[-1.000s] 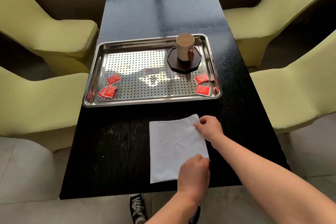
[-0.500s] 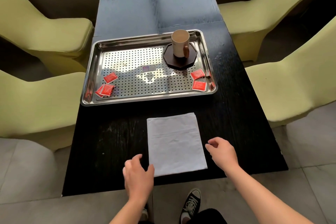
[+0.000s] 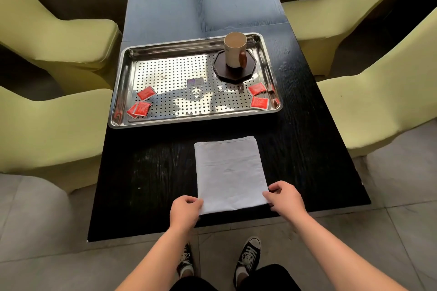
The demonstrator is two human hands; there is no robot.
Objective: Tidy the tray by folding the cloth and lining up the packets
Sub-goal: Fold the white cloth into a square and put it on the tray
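Two hands now sit at the near corners of the white cloth (image 3: 230,173), where half a second ago they hovered open and clear of it on either side. The left hand (image 3: 185,211) has curled its fingers onto the near-left corner, and the right hand (image 3: 285,198) pinches the near-right corner between thumb and fingers; both appear to be gripping the fabric's edge. The cloth lies flat on the black table (image 3: 146,172) as a tall rectangle, just near of the steel tray (image 3: 123,92) and apart from it. This fresh hold suggests another fold is about to start, probably bringing the near edge up toward the far one, so the folding part of the job is under way but not finished.

Nothing on the tray has been touched. Red packets lie scattered in two groups, one at the near-left (image 3: 142,104) and one at the near-right (image 3: 259,97), none lined up. A cup (image 3: 234,52) stands on a dark coaster (image 3: 222,71) at the far-right.
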